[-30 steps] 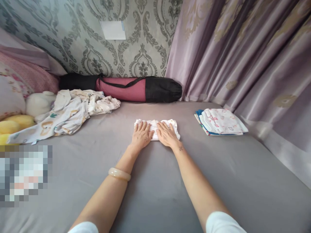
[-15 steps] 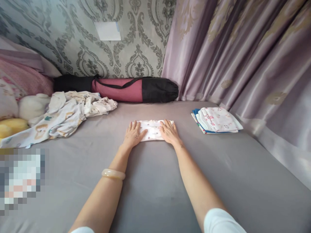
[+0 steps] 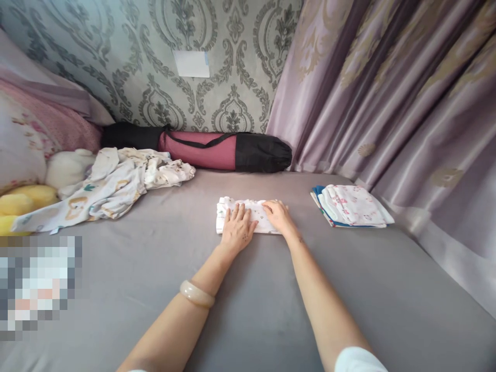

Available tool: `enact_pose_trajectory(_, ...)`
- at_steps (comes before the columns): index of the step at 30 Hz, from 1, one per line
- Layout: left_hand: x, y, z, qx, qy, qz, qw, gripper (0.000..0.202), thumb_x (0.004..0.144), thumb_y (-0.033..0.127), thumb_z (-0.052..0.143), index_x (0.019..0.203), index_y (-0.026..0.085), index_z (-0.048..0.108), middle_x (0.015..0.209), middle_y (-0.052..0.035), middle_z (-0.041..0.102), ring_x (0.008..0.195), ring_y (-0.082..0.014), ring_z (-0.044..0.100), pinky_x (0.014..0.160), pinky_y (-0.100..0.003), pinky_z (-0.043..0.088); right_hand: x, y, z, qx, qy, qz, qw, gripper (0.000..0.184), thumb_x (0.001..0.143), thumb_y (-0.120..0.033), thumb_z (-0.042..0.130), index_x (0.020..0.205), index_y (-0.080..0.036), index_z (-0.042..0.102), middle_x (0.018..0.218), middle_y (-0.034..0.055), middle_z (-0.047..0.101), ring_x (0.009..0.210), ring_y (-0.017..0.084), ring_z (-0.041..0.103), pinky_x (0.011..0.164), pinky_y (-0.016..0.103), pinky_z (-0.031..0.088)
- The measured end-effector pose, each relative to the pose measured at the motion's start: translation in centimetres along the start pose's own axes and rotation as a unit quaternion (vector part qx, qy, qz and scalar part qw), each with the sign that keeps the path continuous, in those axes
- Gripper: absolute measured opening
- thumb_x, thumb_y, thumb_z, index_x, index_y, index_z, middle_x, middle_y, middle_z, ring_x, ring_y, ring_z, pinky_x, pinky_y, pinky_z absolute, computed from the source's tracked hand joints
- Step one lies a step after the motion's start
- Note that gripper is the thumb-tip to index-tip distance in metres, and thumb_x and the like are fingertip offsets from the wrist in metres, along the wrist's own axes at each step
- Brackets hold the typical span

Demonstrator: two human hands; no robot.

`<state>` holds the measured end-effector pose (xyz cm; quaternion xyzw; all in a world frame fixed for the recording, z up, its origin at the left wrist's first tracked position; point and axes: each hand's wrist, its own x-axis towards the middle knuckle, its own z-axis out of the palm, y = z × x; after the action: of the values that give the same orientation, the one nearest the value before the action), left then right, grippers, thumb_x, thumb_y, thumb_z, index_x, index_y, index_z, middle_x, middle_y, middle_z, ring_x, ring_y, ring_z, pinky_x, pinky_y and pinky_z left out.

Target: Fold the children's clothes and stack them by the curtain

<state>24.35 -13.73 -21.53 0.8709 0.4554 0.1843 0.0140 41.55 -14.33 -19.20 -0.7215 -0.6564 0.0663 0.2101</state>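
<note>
A folded white cloth [image 3: 260, 223] with small scattered prints lies on the grey bed sheet, its top edge a little ruffled. My left hand [image 3: 237, 227] rests palm down on its left-middle part, fingers spread. At the cloth's right end, my right hand [image 3: 282, 216] has its fingers bent inward, thumb and fingertips closed on the fabric; exactly how much cloth they grip is hard to see. Off to the right sits a stack of folded clothes [image 3: 354, 204], a white piece with pink prints on top and blue below.
Crumpled printed clothes [image 3: 120, 186] lie at the left, beside a white plush toy [image 3: 67, 168] and a yellow one [image 3: 33, 199]. A pink and black roll bag [image 3: 205, 150] lies along the wall. Purple curtains [image 3: 349, 103] hang at the right. A blurred patch covers the lower left.
My left hand has moved inward from the cloth's left end, baring that end. The right hand's fingers have gone from flat to bent. The view has shifted slightly.
</note>
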Motion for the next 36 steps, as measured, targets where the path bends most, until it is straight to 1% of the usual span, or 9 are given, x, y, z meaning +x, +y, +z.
enact_pose_trajectory(5,-0.1,-0.7,-0.1,0.009,0.009,-0.023,1.000,0.056,0.096,0.048,0.027,0.135,0.015,0.050,0.146,-0.0163,0.043,0.139,-0.0314,0.032,0.114,-0.054,0.019,1.3,-1.6,0.1,-0.054,-0.053,-0.030,0.997,0.031,0.095,-0.025,0.043,0.116,-0.023,0.065,0.120,0.0056,0.065,0.111,0.021,0.053,0.096,0.033,0.033)
enact_pose_trajectory(10,-0.1,-0.8,-0.4,0.002,0.001,-0.022,1.000,0.062,0.096,0.051,0.026,0.136,0.010,0.049,0.146,-0.0192,0.042,0.138,-0.0327,0.033,0.114,-0.054,0.019,2.4,-2.7,0.7,-0.077,-0.055,-0.014,0.995,0.026,0.092,-0.026,0.050,0.111,-0.022,0.067,0.114,0.0078,0.065,0.108,0.022,0.053,0.093,0.031,0.035)
enact_pose_trajectory(12,0.0,-0.9,-0.4,-0.002,0.007,-0.022,1.000,0.063,0.095,0.054,0.028,0.136,0.010,0.049,0.146,-0.0199,0.042,0.138,-0.0325,0.033,0.114,-0.054,0.019,2.7,-2.8,0.8,-0.077,-0.055,-0.007,0.995,0.023,0.090,-0.026,0.053,0.105,-0.021,0.069,0.110,0.0077,0.065,0.106,0.021,0.054,0.092,0.030,0.036)
enact_pose_trajectory(15,0.1,-1.1,-0.5,-0.010,0.002,-0.024,1.000,0.065,0.093,0.055,0.032,0.136,0.010,0.049,0.145,-0.0213,0.043,0.138,-0.0327,0.033,0.114,-0.053,0.020,3.0,-2.9,0.8,-0.073,-0.059,-0.004,0.996,0.024,0.088,-0.025,0.055,0.108,-0.022,0.068,0.108,0.0075,0.066,0.103,0.020,0.056,0.091,0.029,0.037)
enact_pose_trajectory(22,0.2,-1.4,-0.2,-0.016,-0.024,-0.011,1.000,0.066,0.094,0.053,0.030,0.138,0.006,0.045,0.147,-0.0211,0.040,0.140,-0.0318,0.031,0.115,-0.052,0.019,3.7,-3.6,1.0,-0.025,-0.089,-0.022,0.996,0.030,0.091,-0.021,0.047,0.113,-0.021,0.068,0.114,0.0073,0.067,0.105,0.018,0.059,0.092,0.025,0.039)
enact_pose_trajectory(26,0.4,-1.4,-0.3,-0.018,-0.035,-0.011,0.999,0.068,0.094,0.055,0.031,0.138,0.005,0.044,0.147,-0.0215,0.039,0.140,-0.0322,0.031,0.114,-0.052,0.021,4.0,-3.7,1.3,-0.019,-0.083,-0.029,0.996,0.022,0.089,-0.022,0.052,0.102,-0.019,0.070,0.103,0.0067,0.069,0.096,0.017,0.060,0.086,0.024,0.040)
enact_pose_trajectory(28,0.5,-1.5,-0.4,-0.020,-0.021,-0.018,0.999,0.067,0.094,0.054,0.031,0.137,0.005,0.045,0.147,-0.0214,0.040,0.139,-0.0318,0.031,0.114,-0.051,0.021,4.0,-3.8,1.4,-0.014,-0.073,-0.017,0.997,0.019,0.088,-0.023,0.052,0.098,-0.019,0.068,0.100,0.0058,0.069,0.092,0.017,0.060,0.082,0.025,0.040)
enact_pose_trajectory(32,0.6,-2.1,-0.4,-0.003,0.027,-0.059,0.998,0.062,0.096,0.048,0.026,0.137,0.007,0.047,0.147,-0.0202,0.041,0.141,-0.0301,0.029,0.116,-0.049,0.018,3.6,-3.8,2.0,-0.012,-0.009,0.019,1.000,0.017,0.090,-0.023,0.049,0.097,-0.021,0.064,0.099,0.0053,0.067,0.093,0.018,0.058,0.080,0.027,0.039)
enact_pose_trajectory(36,0.5,-2.7,-0.3,0.010,0.004,-0.085,0.996,0.064,0.094,0.050,0.031,0.140,0.009,0.044,0.151,-0.0188,0.034,0.143,-0.0313,0.024,0.116,-0.050,0.018,3.2,-3.7,3.1,-0.027,0.033,0.015,0.999,0.017,0.092,-0.021,0.044,0.096,-0.021,0.061,0.100,0.0061,0.065,0.096,0.019,0.056,0.081,0.028,0.038)
